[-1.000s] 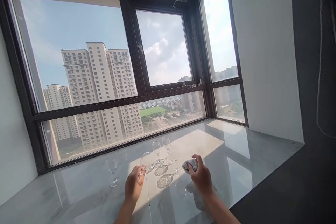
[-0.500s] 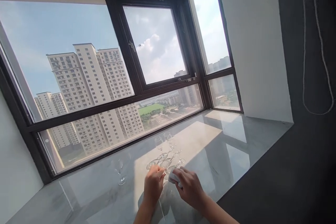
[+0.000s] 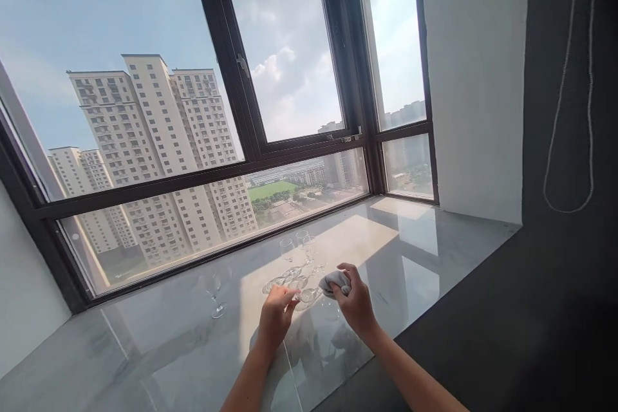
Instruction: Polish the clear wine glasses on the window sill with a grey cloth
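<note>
My left hand (image 3: 276, 317) pinches a clear wine glass (image 3: 304, 293) that lies tilted between both hands above the marble sill (image 3: 410, 270). My right hand (image 3: 356, 301) is closed round a small grey cloth (image 3: 333, 281), held against the glass's bowl. Just beyond my hands several more wine glasses (image 3: 295, 251) stand in a sunlit patch. A single wine glass (image 3: 213, 291) stands apart to the left.
A large dark-framed window (image 3: 251, 161) runs along the back of the sill, with tower blocks outside. A white wall (image 3: 477, 77) closes the right end. A beaded cord (image 3: 570, 161) hangs on the dark wall at right.
My hands have come together: the left brought a glass inward and the right moved the cloth onto it. The view has shifted, so the window now sits higher in frame.
</note>
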A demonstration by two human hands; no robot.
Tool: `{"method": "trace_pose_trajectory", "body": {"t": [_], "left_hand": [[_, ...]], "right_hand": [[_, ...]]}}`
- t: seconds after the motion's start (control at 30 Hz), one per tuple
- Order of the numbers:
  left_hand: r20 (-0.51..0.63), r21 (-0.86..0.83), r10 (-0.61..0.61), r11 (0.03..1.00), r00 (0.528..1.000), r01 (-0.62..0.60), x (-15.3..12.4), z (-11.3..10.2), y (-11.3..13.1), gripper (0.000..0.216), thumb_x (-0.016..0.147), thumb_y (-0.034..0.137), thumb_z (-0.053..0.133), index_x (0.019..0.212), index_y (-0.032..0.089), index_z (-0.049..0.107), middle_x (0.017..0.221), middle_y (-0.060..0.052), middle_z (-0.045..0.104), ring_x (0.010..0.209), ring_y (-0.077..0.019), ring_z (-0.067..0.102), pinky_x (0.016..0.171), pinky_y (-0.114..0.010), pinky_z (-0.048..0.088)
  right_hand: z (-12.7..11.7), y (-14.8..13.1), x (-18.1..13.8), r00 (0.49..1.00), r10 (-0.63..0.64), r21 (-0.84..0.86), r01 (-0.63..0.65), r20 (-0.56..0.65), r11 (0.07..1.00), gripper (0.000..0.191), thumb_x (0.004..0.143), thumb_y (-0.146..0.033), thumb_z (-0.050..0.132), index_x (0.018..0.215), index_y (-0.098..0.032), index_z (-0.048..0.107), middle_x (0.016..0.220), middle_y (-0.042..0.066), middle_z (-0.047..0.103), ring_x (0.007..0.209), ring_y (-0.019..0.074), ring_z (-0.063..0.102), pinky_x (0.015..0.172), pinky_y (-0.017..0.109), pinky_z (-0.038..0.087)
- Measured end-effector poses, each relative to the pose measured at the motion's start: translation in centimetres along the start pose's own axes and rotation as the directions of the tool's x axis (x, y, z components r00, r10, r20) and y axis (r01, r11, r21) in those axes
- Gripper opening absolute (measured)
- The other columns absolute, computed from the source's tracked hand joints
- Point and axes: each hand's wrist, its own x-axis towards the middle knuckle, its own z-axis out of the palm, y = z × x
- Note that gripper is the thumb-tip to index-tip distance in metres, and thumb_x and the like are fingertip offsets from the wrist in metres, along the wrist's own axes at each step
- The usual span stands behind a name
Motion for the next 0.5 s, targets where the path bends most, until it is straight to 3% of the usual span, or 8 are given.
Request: {"method": "trace_pose_trajectory", "body": {"t": [0.17,0.33,0.5], "left_hand": [[0.025,-0.084,-0.045,0.995,0.999,0.047,-0.1,0.5,-0.5,0.028,0.089,0.019,0.046,0.085,0.024,0.073,0.092,-0.005,0.068,0.096,-0.0204,0.058,0.09,-0.033,0.047],[-0.005,-0.27,-0.102,0.958,0.995,0.097,0.0,1.0,-1.3,0.024,0.084,0.024,0.048,0.083,0.023,0.072,0.091,-0.005,0.071,0.09,-0.0211,0.063,0.088,-0.033,0.05],[-0.008,-0.407,-0.32,0.866,0.947,0.289,0.4,1.7,-2.2,0.017,0.08,0.031,0.057,0.084,0.025,0.073,0.095,-0.004,0.074,0.089,-0.0215,0.066,0.088,-0.033,0.052]], "right_hand": [[-0.8,-0.5,0.0,0.986,0.101,0.221,-0.13,0.136,0.966,0.033,0.081,-0.031,0.061,0.111,-0.02,0.053,0.08,0.001,0.065,0.066,0.0164,0.061,0.061,0.027,0.051],[-3.6,2.8,0.8,0.992,0.084,-0.009,-0.084,0.094,0.996,0.034,0.081,-0.034,0.061,0.113,-0.023,0.057,0.091,0.006,0.069,0.092,0.0244,0.067,0.075,0.033,0.051],[-4.3,6.8,1.8,0.976,0.216,-0.081,-0.213,0.036,0.974,0.034,0.081,-0.036,0.059,0.112,-0.023,0.057,0.095,0.009,0.071,0.098,0.0282,0.068,0.073,0.034,0.052]]}}
